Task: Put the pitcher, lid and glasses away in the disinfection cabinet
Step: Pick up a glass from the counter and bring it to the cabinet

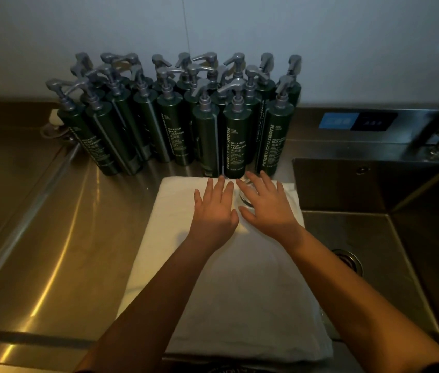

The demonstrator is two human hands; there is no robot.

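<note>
The left hand [214, 208] and right hand [266, 208] were held flat, fingers spread, nothing gripped. A clear glass [241, 200] lay between them on the towel [213, 292], partly under the right hand. Pick-up was judged imminent: fingers curled round it. No pitcher, lid or cabinet was seen.

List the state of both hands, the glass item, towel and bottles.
towel: folded flat on the counter.
glass item: on the towel, partly hidden.
left hand: open, fingers spread over the towel.
right hand: open, over the glass item.
pump bottles: upright, behind the towel.
</note>
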